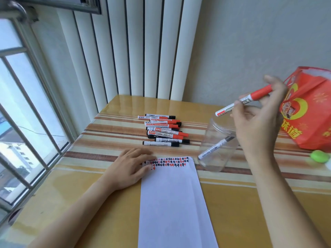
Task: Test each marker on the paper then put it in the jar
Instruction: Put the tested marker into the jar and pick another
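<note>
— One red-capped white whiteboard marker (244, 100) is up in the air, pinched in the fingers (274, 86) of the right hand (258, 120), which curl round its capped end. It slants down to the left, its lower end just above the mouth of the clear plastic jar (217, 147).

— What is in the jar?

— One black-capped white marker (215, 147), leaning inside it, cap end up. The jar stands upright on the surface, just right of the paper's top corner.

— And the paper?

— A long white paper sheet (173, 203) lies lengthways toward the person, with rows of small red and black test marks (170, 161) along its far edge. The left hand (129, 167) rests flat on its top left corner, fingers straight, gripping nothing.

— Where are the other markers?

— A loose pile of red and black whiteboard markers (163, 130) lies behind the paper, left of the jar and apart from it, all roughly crosswise.

— Anything else around?

— The glossy yellow surface with brown stripes (116, 133) carries a red printed gift bag (311, 113) at the far right and a small green rounded object (320, 156) in front of it. A white ribbed radiator (136, 47) stands at the back, a barred window (26, 113) to the left
</note>
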Demonstrator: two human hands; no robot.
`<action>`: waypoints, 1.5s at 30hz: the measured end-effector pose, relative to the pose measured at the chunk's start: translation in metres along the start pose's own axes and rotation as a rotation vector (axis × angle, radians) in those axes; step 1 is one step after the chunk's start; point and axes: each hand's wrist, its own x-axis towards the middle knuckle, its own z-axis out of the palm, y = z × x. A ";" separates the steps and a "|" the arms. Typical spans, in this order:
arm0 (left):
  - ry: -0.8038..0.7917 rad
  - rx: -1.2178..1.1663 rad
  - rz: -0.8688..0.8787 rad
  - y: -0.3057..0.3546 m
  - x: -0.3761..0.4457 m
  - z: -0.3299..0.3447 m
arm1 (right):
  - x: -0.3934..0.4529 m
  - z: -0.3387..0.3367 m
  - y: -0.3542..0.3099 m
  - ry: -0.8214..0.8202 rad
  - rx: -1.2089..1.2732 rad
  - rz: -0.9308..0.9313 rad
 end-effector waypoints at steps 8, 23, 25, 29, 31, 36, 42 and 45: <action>0.016 -0.011 0.008 -0.002 0.000 0.004 | -0.018 0.013 0.037 -0.296 -0.383 -0.071; 0.004 0.002 0.009 -0.001 0.000 0.001 | -0.020 0.019 0.023 -0.406 -0.615 -0.141; 0.002 0.002 0.009 -0.001 0.000 0.001 | -0.027 0.025 0.015 -0.181 -0.544 -0.317; 0.005 0.002 0.003 -0.001 0.001 0.001 | -0.053 0.064 0.000 -0.261 -0.379 -0.506; 0.009 -0.002 -0.001 0.000 0.001 0.000 | -0.071 0.092 0.013 -0.505 -0.436 -0.453; 0.003 -0.004 -0.002 0.002 0.001 -0.001 | -0.106 0.133 0.055 -0.830 -0.553 -0.243; 0.001 -0.005 0.005 0.000 0.000 0.000 | -0.122 0.144 0.068 -0.791 -0.582 -0.232; 0.011 -0.021 0.003 0.001 0.001 0.000 | -0.121 0.141 0.069 -0.702 -0.573 -0.262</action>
